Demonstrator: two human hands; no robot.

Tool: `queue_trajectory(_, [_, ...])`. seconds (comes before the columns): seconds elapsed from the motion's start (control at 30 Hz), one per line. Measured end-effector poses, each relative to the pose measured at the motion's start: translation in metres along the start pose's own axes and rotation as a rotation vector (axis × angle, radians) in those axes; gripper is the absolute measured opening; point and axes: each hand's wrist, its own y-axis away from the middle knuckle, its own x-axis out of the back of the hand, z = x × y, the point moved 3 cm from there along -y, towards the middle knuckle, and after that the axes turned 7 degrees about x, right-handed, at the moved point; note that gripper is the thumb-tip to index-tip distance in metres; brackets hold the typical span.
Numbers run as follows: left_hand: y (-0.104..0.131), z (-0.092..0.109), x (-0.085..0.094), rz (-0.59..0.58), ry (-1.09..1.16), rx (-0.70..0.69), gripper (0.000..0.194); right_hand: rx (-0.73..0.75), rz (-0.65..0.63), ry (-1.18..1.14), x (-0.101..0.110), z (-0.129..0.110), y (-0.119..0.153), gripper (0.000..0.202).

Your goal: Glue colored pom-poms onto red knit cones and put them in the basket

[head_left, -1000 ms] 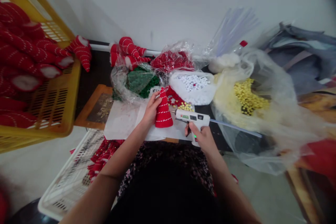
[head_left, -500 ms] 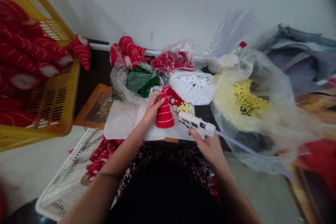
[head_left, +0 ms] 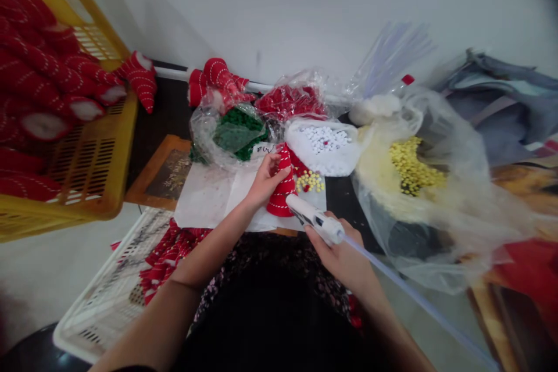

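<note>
A red cone with white stitched lines (head_left: pixel 282 204) stands over white paper (head_left: pixel 203 197), its upper part between the fingers of my left hand (head_left: pixel 267 181). My right hand (head_left: pixel 342 250) is wrapped round a white glue gun (head_left: pixel 314 219), which has a long pale glue stick trailing from its back. The gun's front end is at the lower right side of the cone; its nozzle tip cannot be made out. Just right of the cone lie small yellow balls (head_left: pixel 311 180) with some red pieces.
Behind are bags of green pieces (head_left: pixel 239 131), red pieces (head_left: pixel 290 102) and white pieces (head_left: pixel 326 139). A bag of yellow balls (head_left: pixel 414 168) lies right. Yellow crate (head_left: pixel 120 154) of red cones stands left, white basket (head_left: pixel 93 302) below, wooden frame (head_left: pixel 137 189) between.
The glue gun has turned and moved left and down to the cone's lower side. My left hand and the cone have shifted slightly right in view, and the cone's base looks tilted.
</note>
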Motion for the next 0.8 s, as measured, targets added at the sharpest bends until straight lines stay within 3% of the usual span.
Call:
queue_trajectory(0.43, [-0.006,-0.004,0.004,0.026,-0.015,-0.021,0.047,0.006,-0.074,0.092,0.003,0.006,0.009,0.037])
queue_trajectory(0.63, [-0.010,-0.011,0.008,0.042,0.044,0.019,0.052,-0.056,0.049,0.038,0.012,0.013,0.011,0.034])
queue_trajectory(0.8, [-0.009,-0.013,0.008,0.017,0.078,0.046,0.051,-0.184,0.070,-0.097,0.000,0.028,0.008,0.033])
